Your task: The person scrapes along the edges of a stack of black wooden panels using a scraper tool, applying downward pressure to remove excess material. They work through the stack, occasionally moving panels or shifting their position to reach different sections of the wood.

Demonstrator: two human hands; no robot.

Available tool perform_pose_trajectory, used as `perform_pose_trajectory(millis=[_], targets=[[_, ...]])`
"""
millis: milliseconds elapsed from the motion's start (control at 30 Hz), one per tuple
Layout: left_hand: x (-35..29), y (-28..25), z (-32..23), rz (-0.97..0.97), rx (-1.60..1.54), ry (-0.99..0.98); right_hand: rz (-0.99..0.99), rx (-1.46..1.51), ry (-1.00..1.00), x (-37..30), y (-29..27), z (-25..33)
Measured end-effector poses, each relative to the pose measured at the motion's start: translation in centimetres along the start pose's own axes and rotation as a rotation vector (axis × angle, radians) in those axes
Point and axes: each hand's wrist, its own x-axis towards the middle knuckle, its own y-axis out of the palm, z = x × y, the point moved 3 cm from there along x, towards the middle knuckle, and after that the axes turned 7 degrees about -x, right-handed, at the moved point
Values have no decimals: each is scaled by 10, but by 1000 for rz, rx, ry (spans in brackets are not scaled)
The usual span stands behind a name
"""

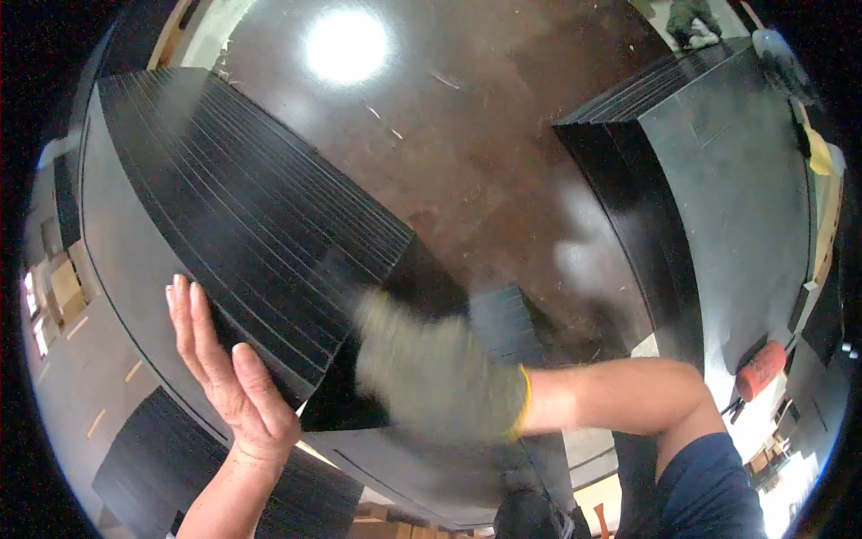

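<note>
My bare left hand (pixel 229 368) lies flat along the upper edge of a tall stack of black panels (pixel 260 225), fingers stretched out and touching it. The stack's layered side shows thin pale lines between the boards. My right hand (pixel 431 373) wears a grey-green glove with a yellow cuff and is smeared by motion in front of the stack's near corner. Its fingers cannot be made out, nor whether anything is in them. A faint dark blur hangs beside its fingertips against the panels.
Another stack of dark panels (pixel 736 171) stands on the right, with a person's arm and pale glove (pixel 696 31) at its far end. A small dark stack (pixel 507 319) sits beyond my right wrist. A red cylinder (pixel 761 370) is at the right. Brown, shiny floor (pixel 467 144) lies between the stacks.
</note>
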Motion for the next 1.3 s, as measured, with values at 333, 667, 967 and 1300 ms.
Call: perform_pose_trajectory(millis=[333, 667, 967, 1300], targets=[[-3, 0, 1, -15, -2, -14, 271, 18, 223, -2, 6, 17], [2, -1, -10, -8, 22, 15, 63, -578, 95, -62, -166, 20], [-1, -2, -8, -24, 20, 20, -97, -602, -152, -89, -245, -72], [69, 5, -106, 307, 174, 240, -137, -623, -125, -96, -246, -72]])
